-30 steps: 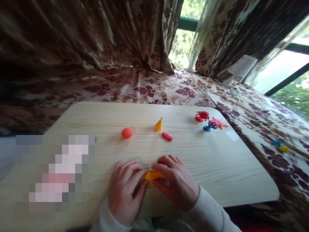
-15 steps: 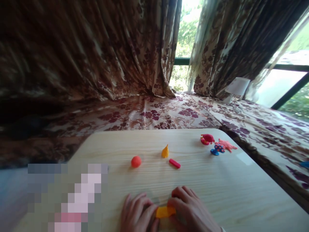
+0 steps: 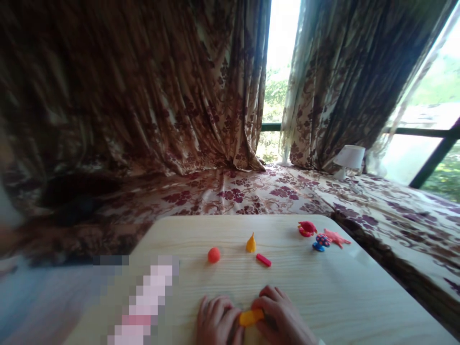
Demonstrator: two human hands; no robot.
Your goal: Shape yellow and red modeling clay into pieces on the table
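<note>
Tilted upward since the earlier frame, my view now shows the bench (image 3: pixel 345 297) lower down. Left hand (image 3: pixel 217 322) and right hand (image 3: pixel 279 315) pinch the orange strip (image 3: pixel 251 317) between them, one at each end; I see it on the near side of the red ball (image 3: pixel 213 255), slightly right. Farther right of that ball sit the yellow cone (image 3: pixel 251 244) and pink stick (image 3: pixel 263 260).

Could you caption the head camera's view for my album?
Left hand and right hand grip a yellow strip, with an orange ball beyond on the wood-grain table.
</note>
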